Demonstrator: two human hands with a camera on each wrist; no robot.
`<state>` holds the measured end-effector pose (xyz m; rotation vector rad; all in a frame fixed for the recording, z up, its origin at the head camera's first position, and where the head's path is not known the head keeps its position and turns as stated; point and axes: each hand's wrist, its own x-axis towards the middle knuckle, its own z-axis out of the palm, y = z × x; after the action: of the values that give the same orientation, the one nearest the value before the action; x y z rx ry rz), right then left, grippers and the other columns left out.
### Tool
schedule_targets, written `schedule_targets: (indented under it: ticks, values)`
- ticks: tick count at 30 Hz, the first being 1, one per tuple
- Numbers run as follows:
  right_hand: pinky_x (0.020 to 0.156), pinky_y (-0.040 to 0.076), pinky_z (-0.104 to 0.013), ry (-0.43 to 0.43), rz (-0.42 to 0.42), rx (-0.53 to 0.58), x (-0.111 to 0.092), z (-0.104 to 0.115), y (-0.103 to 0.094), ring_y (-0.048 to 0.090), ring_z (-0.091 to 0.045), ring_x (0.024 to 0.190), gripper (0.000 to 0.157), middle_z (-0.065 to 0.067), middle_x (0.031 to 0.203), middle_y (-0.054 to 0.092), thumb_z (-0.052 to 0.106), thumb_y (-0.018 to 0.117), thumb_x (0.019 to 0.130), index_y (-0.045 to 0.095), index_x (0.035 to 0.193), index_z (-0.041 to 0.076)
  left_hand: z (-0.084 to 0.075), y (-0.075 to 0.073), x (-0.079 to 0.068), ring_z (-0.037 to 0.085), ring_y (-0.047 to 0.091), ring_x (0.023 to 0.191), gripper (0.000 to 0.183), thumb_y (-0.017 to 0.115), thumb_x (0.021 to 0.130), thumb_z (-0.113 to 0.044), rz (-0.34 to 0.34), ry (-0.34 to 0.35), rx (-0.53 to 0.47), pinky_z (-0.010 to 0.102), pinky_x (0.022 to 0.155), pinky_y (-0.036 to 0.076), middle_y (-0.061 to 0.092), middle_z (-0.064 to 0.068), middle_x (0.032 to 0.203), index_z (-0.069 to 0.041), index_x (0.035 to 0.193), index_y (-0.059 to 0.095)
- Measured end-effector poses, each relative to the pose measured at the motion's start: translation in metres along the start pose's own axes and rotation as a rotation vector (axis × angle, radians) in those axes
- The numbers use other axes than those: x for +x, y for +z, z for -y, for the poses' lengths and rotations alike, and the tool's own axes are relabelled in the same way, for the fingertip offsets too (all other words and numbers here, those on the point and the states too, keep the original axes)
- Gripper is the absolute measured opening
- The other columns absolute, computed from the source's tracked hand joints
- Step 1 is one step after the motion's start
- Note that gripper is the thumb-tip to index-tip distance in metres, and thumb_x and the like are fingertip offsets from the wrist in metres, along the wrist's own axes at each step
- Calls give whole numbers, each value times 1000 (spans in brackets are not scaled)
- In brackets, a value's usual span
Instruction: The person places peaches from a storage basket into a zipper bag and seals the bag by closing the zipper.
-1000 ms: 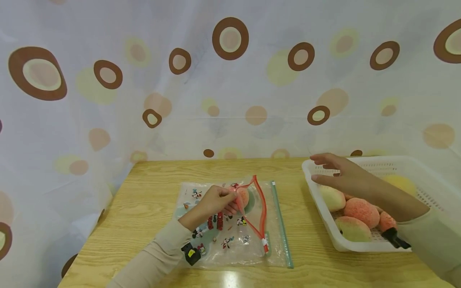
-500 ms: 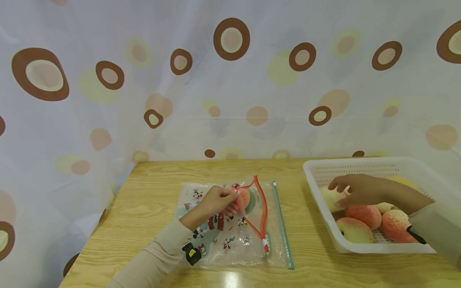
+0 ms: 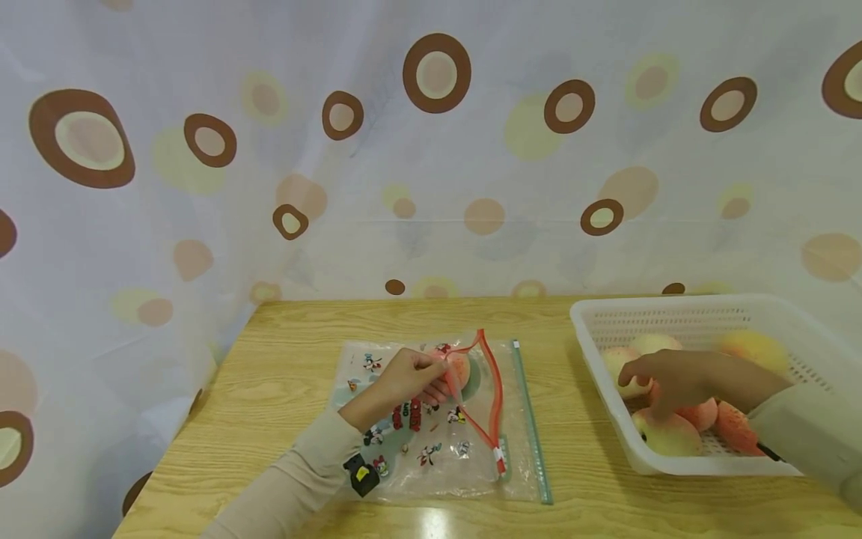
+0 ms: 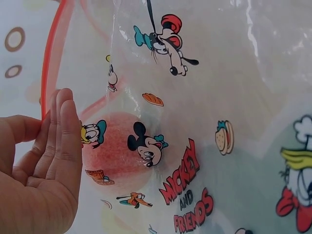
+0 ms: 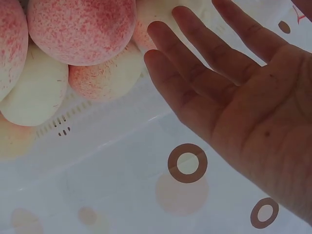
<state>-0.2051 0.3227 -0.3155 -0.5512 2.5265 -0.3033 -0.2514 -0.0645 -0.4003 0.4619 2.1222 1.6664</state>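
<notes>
My left hand [image 3: 408, 380] pinches the red-edged opening of a clear zip bag [image 4: 214, 87] printed with cartoon figures, as the left wrist view also shows. Inside the bag lies a pinkish peach [image 4: 117, 156], partly behind the fingers in the head view. My right hand [image 3: 687, 382] is over the white basket [image 3: 636, 457], fingers spread and loosely bent just above the peaches. Its thumb overlaps a yellow-green peach [image 3: 670, 436] at the front. In the right wrist view the palm shows bare, with speckled peaches [image 5: 83, 29] beside the fingertips.
Another bag with a teal zip edge [image 3: 532, 427] lies flat under the red-edged one on the wooden table [image 3: 269, 359]. A yellow fruit [image 3: 754, 348] sits at the back of the basket. Behind the table hangs a patterned curtain [image 3: 431, 172].
My right hand has moved from above the basket's left rim down and toward the front over the peaches. The left hand keeps its pinch on the bag.
</notes>
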Motion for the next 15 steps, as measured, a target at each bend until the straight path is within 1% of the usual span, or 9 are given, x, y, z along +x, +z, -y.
schedule_targets:
  ticks: [1, 4, 5, 7, 8, 11, 12, 13, 15]
  values:
    - [73, 52, -42, 2, 2, -4, 0, 1, 1, 59, -40, 99, 48, -26, 113, 58, 14, 78, 77, 57, 119, 4, 0, 0, 0, 11, 66, 61, 33, 54, 100, -21, 1, 1, -1, 38, 68, 60, 70, 10, 74, 8, 97, 69]
    - [67, 50, -36, 6, 1, 15, 1, 2, 7, 58, -30, 88, 43, -23, 110, 60, 9, 78, 74, 59, 113, 8, 1, 1, 1, 10, 66, 61, 34, 53, 100, -22, 3, -3, -2, 37, 68, 60, 70, 10, 74, 8, 96, 69]
    - [65, 47, -33, 8, 7, 32, 2, 2, 9, 55, -26, 84, 41, -20, 108, 60, 6, 77, 72, 60, 110, 10, 1, 1, 1, 10, 66, 61, 34, 53, 100, -22, 3, -6, -2, 37, 68, 60, 70, 10, 75, 8, 96, 69]
    - [59, 39, -27, 5, 26, 67, 3, 2, 13, 47, -18, 75, 37, -11, 99, 59, 1, 74, 69, 59, 101, 11, 1, 2, 1, 10, 66, 60, 35, 52, 100, -22, 6, -8, -3, 35, 66, 60, 71, 11, 75, 8, 96, 69]
    - [59, 36, -25, 2, 35, 76, 4, 2, 15, 43, -16, 73, 36, -7, 96, 58, -1, 74, 68, 58, 97, 12, 1, 2, 1, 10, 66, 60, 35, 52, 100, -22, 6, -10, -3, 35, 66, 60, 71, 11, 75, 8, 95, 69]
    - [61, 33, -26, 2, 63, 75, 6, 2, 19, 40, -15, 73, 35, 1, 88, 53, -2, 73, 65, 57, 90, 16, 2, 2, 2, 10, 66, 59, 36, 51, 101, -22, 11, -10, -4, 32, 64, 60, 70, 10, 74, 9, 94, 69]
    - [63, 34, -27, 2, 68, 62, 7, 2, 20, 41, -15, 74, 36, 2, 87, 52, -2, 74, 64, 57, 90, 16, 2, 2, 2, 9, 66, 59, 37, 51, 101, -22, 13, -11, -6, 32, 64, 60, 70, 10, 74, 9, 94, 69]
    - [68, 39, -29, 6, 73, 46, 7, 2, 21, 44, -15, 78, 38, 3, 92, 56, -1, 76, 64, 59, 92, 17, 3, 2, 2, 9, 66, 59, 37, 51, 101, -22, 14, -12, -8, 31, 63, 59, 70, 10, 73, 9, 93, 69]
    - [76, 48, -37, 17, 83, 20, 9, 3, 21, 52, -18, 87, 41, 1, 99, 61, 1, 79, 65, 62, 97, 19, 3, 3, 2, 9, 66, 58, 38, 50, 101, -23, 17, -16, -17, 32, 63, 60, 70, 9, 73, 9, 92, 69]
